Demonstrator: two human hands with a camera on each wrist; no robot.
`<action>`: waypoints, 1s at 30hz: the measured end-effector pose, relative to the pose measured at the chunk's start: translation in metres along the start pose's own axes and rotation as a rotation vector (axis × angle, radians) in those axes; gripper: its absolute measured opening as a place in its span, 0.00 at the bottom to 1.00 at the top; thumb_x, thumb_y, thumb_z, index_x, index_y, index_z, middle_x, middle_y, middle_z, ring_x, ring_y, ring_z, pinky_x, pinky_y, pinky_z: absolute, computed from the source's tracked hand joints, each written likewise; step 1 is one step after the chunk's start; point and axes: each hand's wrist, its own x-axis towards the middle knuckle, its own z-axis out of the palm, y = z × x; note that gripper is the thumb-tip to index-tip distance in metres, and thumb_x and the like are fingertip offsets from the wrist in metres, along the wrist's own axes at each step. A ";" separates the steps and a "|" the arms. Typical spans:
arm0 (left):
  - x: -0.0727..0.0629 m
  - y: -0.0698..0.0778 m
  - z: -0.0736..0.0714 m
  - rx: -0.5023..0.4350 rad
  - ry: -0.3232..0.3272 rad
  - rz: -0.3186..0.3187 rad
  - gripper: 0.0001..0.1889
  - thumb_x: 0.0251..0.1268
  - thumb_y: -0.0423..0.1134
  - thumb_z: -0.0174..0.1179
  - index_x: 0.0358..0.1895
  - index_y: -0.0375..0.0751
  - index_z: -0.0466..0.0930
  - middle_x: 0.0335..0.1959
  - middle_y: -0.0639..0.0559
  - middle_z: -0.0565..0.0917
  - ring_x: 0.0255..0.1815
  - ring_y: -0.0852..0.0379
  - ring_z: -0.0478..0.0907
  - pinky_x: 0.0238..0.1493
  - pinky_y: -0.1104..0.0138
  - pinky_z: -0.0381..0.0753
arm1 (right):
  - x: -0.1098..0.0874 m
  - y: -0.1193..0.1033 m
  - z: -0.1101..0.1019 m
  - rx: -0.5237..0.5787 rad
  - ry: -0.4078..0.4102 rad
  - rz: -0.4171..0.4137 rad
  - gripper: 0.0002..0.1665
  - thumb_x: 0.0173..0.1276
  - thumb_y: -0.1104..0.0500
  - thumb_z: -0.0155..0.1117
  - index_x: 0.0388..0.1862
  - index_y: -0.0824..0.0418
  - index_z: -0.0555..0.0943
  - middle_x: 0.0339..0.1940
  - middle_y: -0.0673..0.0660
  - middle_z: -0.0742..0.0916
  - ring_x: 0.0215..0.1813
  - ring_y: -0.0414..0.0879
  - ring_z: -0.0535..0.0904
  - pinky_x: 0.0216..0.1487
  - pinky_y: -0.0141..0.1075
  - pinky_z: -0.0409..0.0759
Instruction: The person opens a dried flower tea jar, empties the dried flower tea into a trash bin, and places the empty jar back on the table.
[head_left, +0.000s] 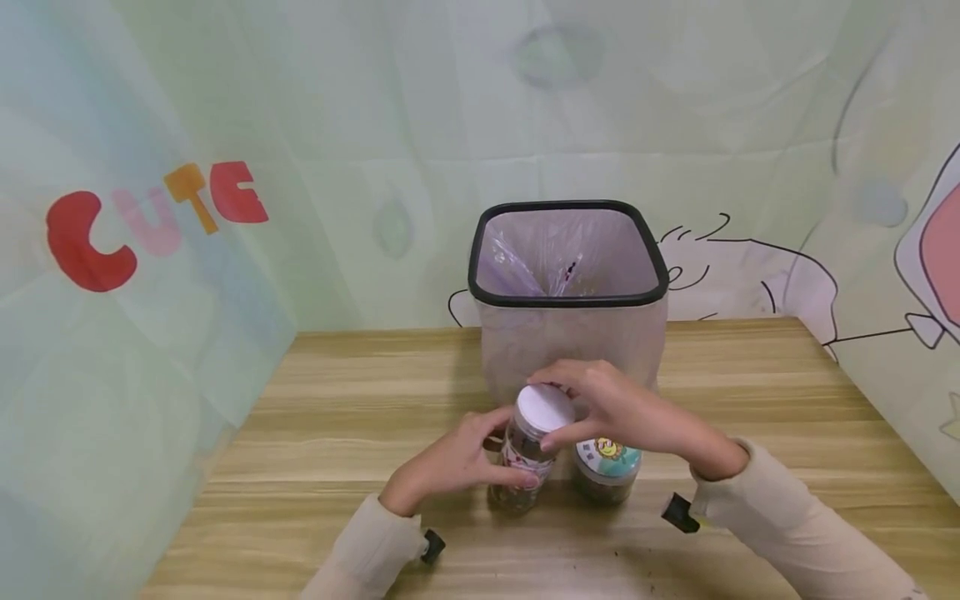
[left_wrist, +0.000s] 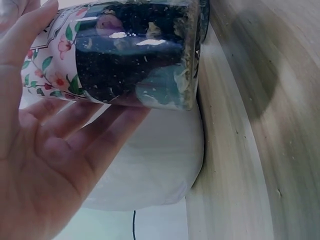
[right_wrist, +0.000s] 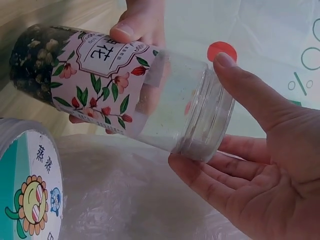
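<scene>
A clear jar (head_left: 525, 450) with a pink floral label and a white-topped lid (head_left: 546, 407) stands slightly tilted over the table. My left hand (head_left: 467, 457) grips its body, thumb on the near side and fingers behind. Around the lid end, my right hand (head_left: 611, 407) curls its thumb and fingers. In the right wrist view, dark dried pieces (right_wrist: 35, 65) fill the bottom of the jar, and the upper part is see-through. Just right of it stands a shorter round jar (head_left: 606, 479) with a sunflower picture on its lid (right_wrist: 34, 200), touched by neither hand.
Behind the jars stands a bin (head_left: 510, 346) with a black rim (head_left: 570, 301) and a clear plastic liner. The wooden table (head_left: 360, 392) bears a few dark crumbs near its front. Printed cloth (head_left: 360, 108) hangs at the back and sides.
</scene>
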 end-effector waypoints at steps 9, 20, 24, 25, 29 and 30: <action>0.001 0.003 -0.001 -0.009 -0.024 0.023 0.32 0.52 0.51 0.77 0.60 0.51 0.76 0.49 0.60 0.84 0.49 0.63 0.80 0.53 0.64 0.81 | -0.004 0.004 -0.009 0.070 -0.041 -0.084 0.37 0.53 0.54 0.81 0.59 0.67 0.79 0.54 0.57 0.85 0.50 0.45 0.81 0.45 0.35 0.83; 0.004 0.007 0.000 0.008 0.015 0.053 0.30 0.50 0.53 0.78 0.56 0.52 0.77 0.46 0.61 0.85 0.46 0.64 0.82 0.49 0.67 0.83 | -0.012 -0.005 -0.014 0.084 -0.115 -0.077 0.38 0.57 0.62 0.77 0.65 0.61 0.71 0.60 0.54 0.78 0.54 0.45 0.75 0.48 0.37 0.82; 0.005 0.009 0.001 0.016 0.024 0.070 0.30 0.50 0.53 0.78 0.56 0.50 0.77 0.44 0.61 0.85 0.44 0.65 0.83 0.48 0.68 0.83 | -0.014 -0.010 -0.014 0.031 -0.094 -0.020 0.39 0.61 0.49 0.76 0.68 0.57 0.71 0.60 0.52 0.76 0.55 0.44 0.74 0.49 0.37 0.81; 0.005 0.010 0.001 0.012 0.025 0.072 0.30 0.50 0.52 0.78 0.56 0.50 0.78 0.44 0.61 0.85 0.44 0.65 0.83 0.48 0.68 0.83 | -0.014 -0.012 -0.014 0.008 -0.077 0.008 0.39 0.62 0.46 0.74 0.67 0.57 0.71 0.59 0.52 0.76 0.53 0.43 0.74 0.47 0.35 0.81; 0.006 0.012 0.002 -0.001 0.031 0.085 0.28 0.50 0.51 0.78 0.55 0.51 0.78 0.42 0.61 0.85 0.43 0.65 0.83 0.46 0.68 0.84 | -0.013 -0.019 -0.011 -0.104 0.000 0.110 0.37 0.64 0.39 0.70 0.63 0.61 0.75 0.52 0.52 0.79 0.44 0.41 0.74 0.39 0.32 0.79; 0.006 0.012 0.002 0.001 0.033 0.087 0.29 0.49 0.51 0.78 0.54 0.51 0.78 0.42 0.61 0.85 0.43 0.65 0.83 0.46 0.68 0.84 | -0.013 -0.020 -0.010 -0.122 0.007 0.130 0.36 0.64 0.39 0.69 0.61 0.61 0.76 0.50 0.51 0.79 0.42 0.41 0.74 0.37 0.31 0.79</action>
